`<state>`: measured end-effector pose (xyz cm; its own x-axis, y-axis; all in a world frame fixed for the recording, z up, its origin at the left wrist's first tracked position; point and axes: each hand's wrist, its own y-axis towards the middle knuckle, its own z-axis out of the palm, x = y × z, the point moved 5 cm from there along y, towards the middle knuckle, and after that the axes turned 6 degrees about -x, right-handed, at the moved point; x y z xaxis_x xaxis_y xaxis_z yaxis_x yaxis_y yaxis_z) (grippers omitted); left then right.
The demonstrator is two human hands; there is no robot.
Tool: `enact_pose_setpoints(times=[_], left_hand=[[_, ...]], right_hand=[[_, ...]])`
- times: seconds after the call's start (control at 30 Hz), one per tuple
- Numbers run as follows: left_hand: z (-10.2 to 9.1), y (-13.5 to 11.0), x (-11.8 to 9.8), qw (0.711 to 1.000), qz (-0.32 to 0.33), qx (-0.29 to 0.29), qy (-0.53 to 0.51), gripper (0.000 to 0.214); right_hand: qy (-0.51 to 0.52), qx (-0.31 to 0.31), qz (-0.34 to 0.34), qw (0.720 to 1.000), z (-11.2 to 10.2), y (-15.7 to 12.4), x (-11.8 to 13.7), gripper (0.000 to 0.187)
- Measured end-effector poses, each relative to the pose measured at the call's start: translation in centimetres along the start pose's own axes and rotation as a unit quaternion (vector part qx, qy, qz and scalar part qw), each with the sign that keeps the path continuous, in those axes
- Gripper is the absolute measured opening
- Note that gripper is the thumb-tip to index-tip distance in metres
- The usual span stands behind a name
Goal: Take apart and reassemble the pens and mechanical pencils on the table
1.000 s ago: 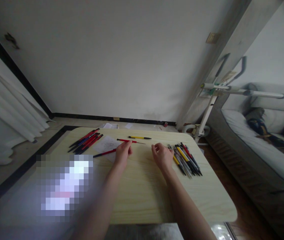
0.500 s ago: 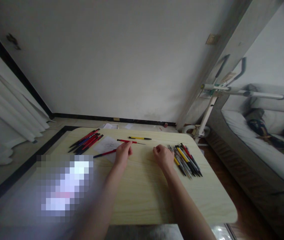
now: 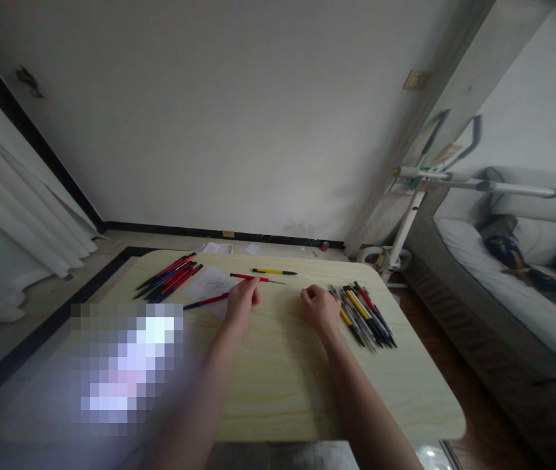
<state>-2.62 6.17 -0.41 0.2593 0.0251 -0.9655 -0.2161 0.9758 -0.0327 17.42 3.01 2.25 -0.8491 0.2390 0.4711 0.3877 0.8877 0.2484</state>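
Note:
My left hand (image 3: pixel 242 301) is closed over the middle of the table, its fingertips against a red pen (image 3: pixel 244 277) that has a thin tip pointing right. A dark-and-red pen (image 3: pixel 206 301) runs leftward from beneath this hand, partly over a sheet of paper (image 3: pixel 209 282); its other end is hidden. My right hand (image 3: pixel 317 304) rests with curled fingers beside a pile of yellow, grey, red and black pens (image 3: pixel 363 313). Whatever the right fingers may hold is too small to make out. A yellow pen (image 3: pixel 274 271) lies beyond both hands.
Several red and blue pens (image 3: pixel 172 277) lie in a group at the table's far left. A pixelated bright patch covers the near left. The pale wooden table (image 3: pixel 278 391) stands before a wall, with white exercise equipment (image 3: pixel 408 225) and a sofa (image 3: pixel 513 307) to the right.
Almost nothing differs. Both hands keep their places, and the view has shifted only slightly.

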Motion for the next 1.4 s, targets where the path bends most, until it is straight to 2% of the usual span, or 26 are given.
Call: enact_pose_setpoints(times=[0.1, 0.4, 0.53, 0.67, 0.77, 0.9, 1.0, 1.23, 1.4], left_hand=[[0.0, 0.0, -0.1, 1.000, -0.001, -0.001, 0.003, 0.031], [0.1, -0.3, -0.4, 1.000, -0.006, -0.004, 0.000, 0.033], [-0.1, -0.4, -0.6, 0.999, -0.007, -0.029, 0.015, 0.033], [-0.2, -0.3, -0.6, 0.999, -0.003, -0.033, 0.014, 0.033], [-0.2, -0.2, -0.3, 1.000, -0.010, -0.022, 0.013, 0.033], [-0.2, 0.0, 0.1, 1.000, -0.025, -0.017, 0.006, 0.033], [-0.2, 0.0, 0.1, 1.000, -0.017, -0.013, -0.011, 0.032], [-0.2, 0.0, 0.1, 1.000, -0.018, -0.015, -0.009, 0.033], [-0.2, 0.0, 0.0, 1.000, -0.020, -0.012, -0.016, 0.032]], right_hand=[[0.032, -0.001, -0.009, 0.999, 0.4, 0.0, 0.0, 0.025], [0.153, -0.036, -0.093, 0.983, 1.2, 0.0, 0.7, 0.031], [0.162, -0.063, -0.060, 0.983, 0.9, 0.3, 0.1, 0.032], [0.179, -0.049, -0.028, 0.982, 1.1, 0.3, -0.4, 0.030], [0.234, -0.038, -0.060, 0.970, 1.1, 0.2, 0.3, 0.031], [0.276, -0.061, -0.093, 0.955, 0.5, 0.0, 1.0, 0.032], [0.270, -0.065, -0.079, 0.958, 0.2, -0.1, 0.9, 0.032], [0.193, -0.051, 0.024, 0.980, 0.4, 0.5, -0.7, 0.028], [0.121, -0.016, 0.027, 0.992, 0.7, 0.6, -0.9, 0.023]])
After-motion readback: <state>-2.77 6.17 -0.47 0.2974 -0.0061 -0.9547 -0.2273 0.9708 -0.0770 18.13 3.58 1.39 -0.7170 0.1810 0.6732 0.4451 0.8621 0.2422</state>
